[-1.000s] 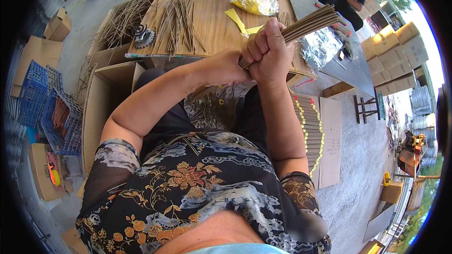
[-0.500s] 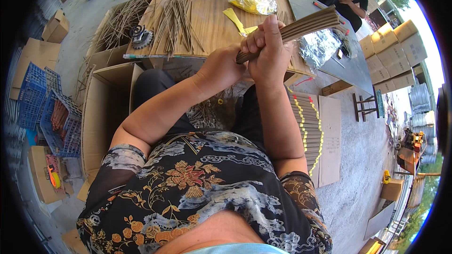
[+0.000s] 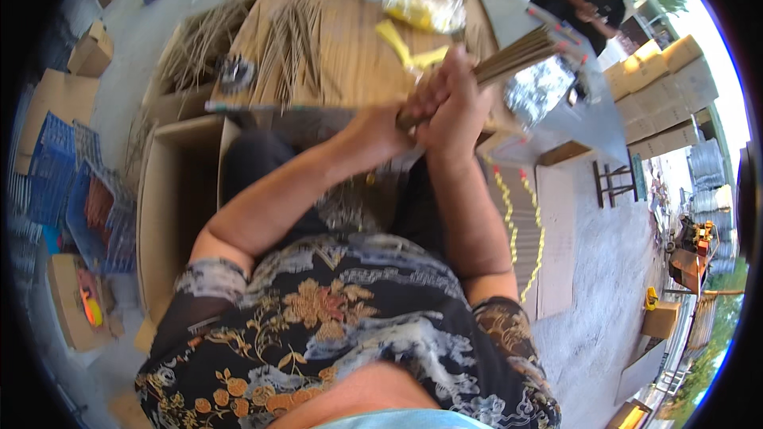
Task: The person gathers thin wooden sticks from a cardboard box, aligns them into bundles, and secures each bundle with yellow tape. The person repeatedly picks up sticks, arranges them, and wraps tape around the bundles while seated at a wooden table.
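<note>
A bundle of thin brown sticks (image 3: 518, 57), like incense sticks, slants up to the right above the table's near edge. My right hand (image 3: 455, 115) is closed round its lower part, the thumb pointing up along it. Against the bundle's lower left end, my left hand (image 3: 377, 129) is closed too, its fingers largely hidden by the right hand. Beyond the hands, a yellow strip (image 3: 393, 41) and a clear plastic bag with yellow contents (image 3: 425, 6) lie on the wooden table (image 3: 350, 63). More loose brown sticks (image 3: 292, 48) are spread on the table's left side.
Left of my legs stands an open cardboard box (image 3: 179, 191); blue crates (image 3: 52, 171) are farther left. Bundled sticks with yellow bands (image 3: 520, 226) lie at my right. Crumpled foil (image 3: 540, 89) rests on the grey table (image 3: 592, 123). Another person (image 3: 584, 0) is behind it.
The bundle's upper end has dipped slightly and shifted left, with both hands still closed at its lower end. The picture is more blurred. The other person's head and arms have shifted.
</note>
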`<state>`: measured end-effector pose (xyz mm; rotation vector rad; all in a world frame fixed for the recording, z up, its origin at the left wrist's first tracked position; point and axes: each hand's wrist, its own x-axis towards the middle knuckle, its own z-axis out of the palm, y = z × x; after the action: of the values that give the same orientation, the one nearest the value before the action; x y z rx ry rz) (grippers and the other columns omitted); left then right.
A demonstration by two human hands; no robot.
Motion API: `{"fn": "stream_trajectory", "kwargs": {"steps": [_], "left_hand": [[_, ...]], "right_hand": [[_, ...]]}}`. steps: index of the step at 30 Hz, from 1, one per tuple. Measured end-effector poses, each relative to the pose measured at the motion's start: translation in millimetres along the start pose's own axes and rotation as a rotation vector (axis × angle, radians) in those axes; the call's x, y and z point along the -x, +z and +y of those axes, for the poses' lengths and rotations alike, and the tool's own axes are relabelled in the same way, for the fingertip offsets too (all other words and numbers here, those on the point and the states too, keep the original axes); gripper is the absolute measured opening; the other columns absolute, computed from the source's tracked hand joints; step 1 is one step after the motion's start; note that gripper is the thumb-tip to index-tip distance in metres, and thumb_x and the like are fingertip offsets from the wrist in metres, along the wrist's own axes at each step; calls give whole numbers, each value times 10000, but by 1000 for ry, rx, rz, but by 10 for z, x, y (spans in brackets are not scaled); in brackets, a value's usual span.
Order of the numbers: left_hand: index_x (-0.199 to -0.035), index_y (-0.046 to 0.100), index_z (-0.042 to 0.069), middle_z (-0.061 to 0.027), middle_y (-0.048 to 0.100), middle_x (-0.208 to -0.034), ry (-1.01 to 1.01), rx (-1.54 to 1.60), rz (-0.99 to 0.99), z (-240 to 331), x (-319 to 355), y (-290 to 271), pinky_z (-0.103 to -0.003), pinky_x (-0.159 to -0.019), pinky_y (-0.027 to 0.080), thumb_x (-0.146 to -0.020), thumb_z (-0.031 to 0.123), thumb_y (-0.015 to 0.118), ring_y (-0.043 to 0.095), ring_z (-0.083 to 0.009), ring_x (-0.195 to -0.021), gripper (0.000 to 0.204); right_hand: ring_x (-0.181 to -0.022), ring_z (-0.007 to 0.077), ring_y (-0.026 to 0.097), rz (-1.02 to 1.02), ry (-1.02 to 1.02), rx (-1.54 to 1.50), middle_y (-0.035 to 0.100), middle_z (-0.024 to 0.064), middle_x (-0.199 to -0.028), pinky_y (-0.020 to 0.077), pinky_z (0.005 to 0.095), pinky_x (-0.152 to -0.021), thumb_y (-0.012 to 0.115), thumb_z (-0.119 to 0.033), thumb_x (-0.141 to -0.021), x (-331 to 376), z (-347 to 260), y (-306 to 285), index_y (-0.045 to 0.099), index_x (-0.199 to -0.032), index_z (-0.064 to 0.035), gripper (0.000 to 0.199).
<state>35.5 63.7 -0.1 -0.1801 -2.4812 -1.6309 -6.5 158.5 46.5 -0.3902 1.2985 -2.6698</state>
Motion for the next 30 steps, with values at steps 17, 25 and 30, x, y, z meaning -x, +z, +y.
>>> {"fn": "stream_trajectory", "kwargs": {"steps": [17,25,30], "left_hand": [[-845,544,35,-174,593,-788,72,-117,224,-404,-236,76,-382,-632,454,-697,114,595,580,-342,-738,176],[-885,574,10,-156,609,-810,-39,150,-72,-244,-91,-197,-312,-701,442,-719,132,605,595,-178,-787,208],[-896,583,13,-219,593,-782,133,-160,66,-223,-229,-73,-386,-651,466,-680,88,590,580,-371,-776,229]], "right_hand": [[-358,86,298,7,-31,-51,309,-26,-474,287,245,-346,527,-180,-861,-258,246,51,371,-690,-106,243],[-359,95,336,-111,129,-103,318,-12,-459,301,242,-343,515,-169,-848,-220,253,46,371,-644,-86,264],[-377,68,307,45,-5,-44,307,-46,-473,264,228,-347,534,-219,-840,-288,314,-113,369,-627,-125,286]]}}
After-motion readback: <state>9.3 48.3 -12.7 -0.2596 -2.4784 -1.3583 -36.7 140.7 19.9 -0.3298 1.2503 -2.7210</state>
